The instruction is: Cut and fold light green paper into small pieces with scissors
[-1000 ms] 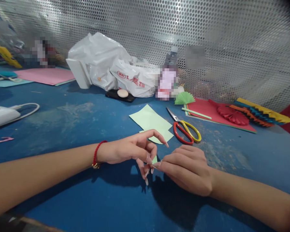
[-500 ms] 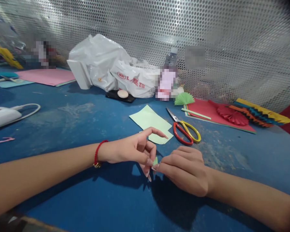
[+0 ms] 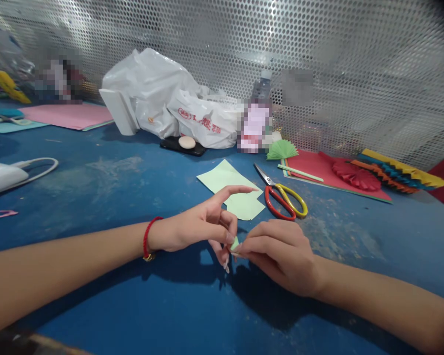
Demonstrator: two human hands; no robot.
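Left hand (image 3: 203,226): fingers pinch small pale-green paper piece (image 3: 234,243)
Right hand (image 3: 281,254): fingers pinch its edge
Paper: between both hands, above blue surface (image 3: 114,190)
Fingerwork: apparently shaping
Next move: probably needs steady pressure

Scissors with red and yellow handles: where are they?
In the head view, the scissors lie just right of centre on the blue table, beyond the right hand, between the pale green paper on their left and the red paper.

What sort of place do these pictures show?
Probably a papercraft workspace, judging by the metal scissors with looped red and yellow handles, the flat pale-green paper and the bright-green pleated paper fan.
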